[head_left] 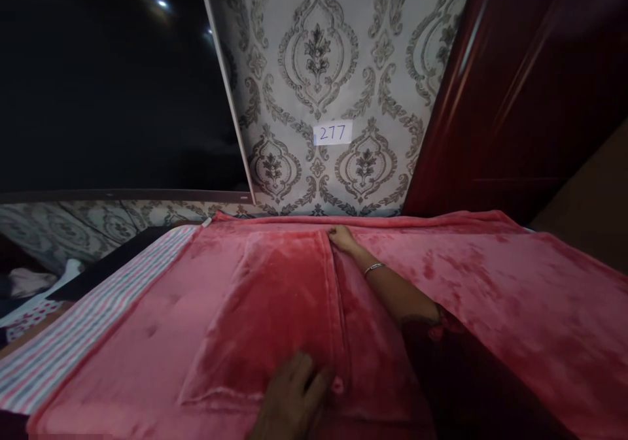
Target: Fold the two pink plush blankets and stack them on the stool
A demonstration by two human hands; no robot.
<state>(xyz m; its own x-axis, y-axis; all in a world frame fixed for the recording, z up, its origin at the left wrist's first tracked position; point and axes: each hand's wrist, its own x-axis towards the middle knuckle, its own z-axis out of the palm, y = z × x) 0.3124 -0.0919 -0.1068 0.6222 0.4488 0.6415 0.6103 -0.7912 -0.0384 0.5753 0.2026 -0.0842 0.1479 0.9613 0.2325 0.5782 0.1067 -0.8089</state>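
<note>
Left stretch: passable above pink plush blanket (147, 335)
Far edge: grey damask-patterned wall (318, 93) blocks
Upper left: black rectangular screen (112, 93) blocks

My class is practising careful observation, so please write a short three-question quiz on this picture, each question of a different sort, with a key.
1. True or false: the left hand is farther from the damask-patterned wallpaper than the right hand.
2. Which number is on the white paper label? A) 217 B) 277 C) 772
3. Fill in the blank: The right hand is at the far right corner of the folded red plush cloth, and around that wrist is a ____.

Key: 1. True. 2. B. 3. Bracelet.
</note>
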